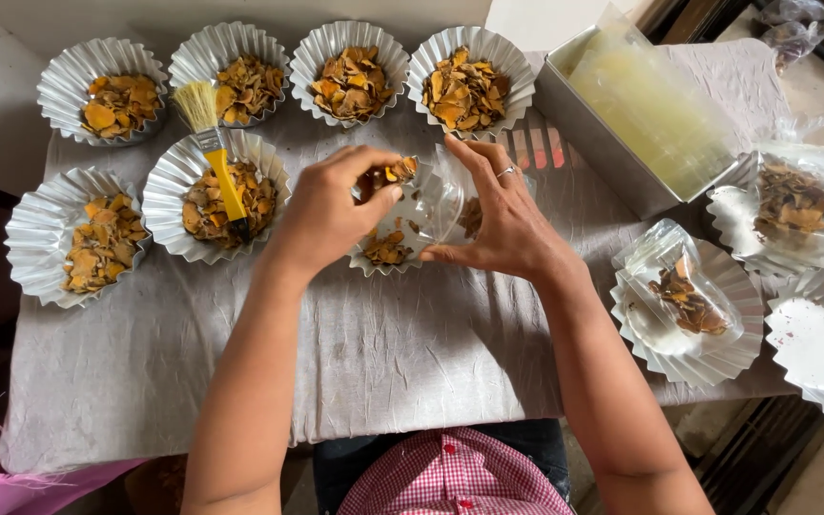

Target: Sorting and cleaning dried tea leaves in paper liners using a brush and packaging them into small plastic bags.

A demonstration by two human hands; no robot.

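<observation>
Left hand [331,205] pinches orange dried slices [400,171] in closed fingers, at 9 o'clock of the clear plastic pouch [436,202]. Right hand [507,219] grips the pouch's 3 o'clock side, its mouth facing left, over a foil cup [383,253] at bench centre.

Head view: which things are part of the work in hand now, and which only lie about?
In use:
left hand
right hand
clear plastic bag
orange dried chips
fluted foil dish

Lying about:
yellow-handled brush
metal tray of bags
empty foil dish
</observation>
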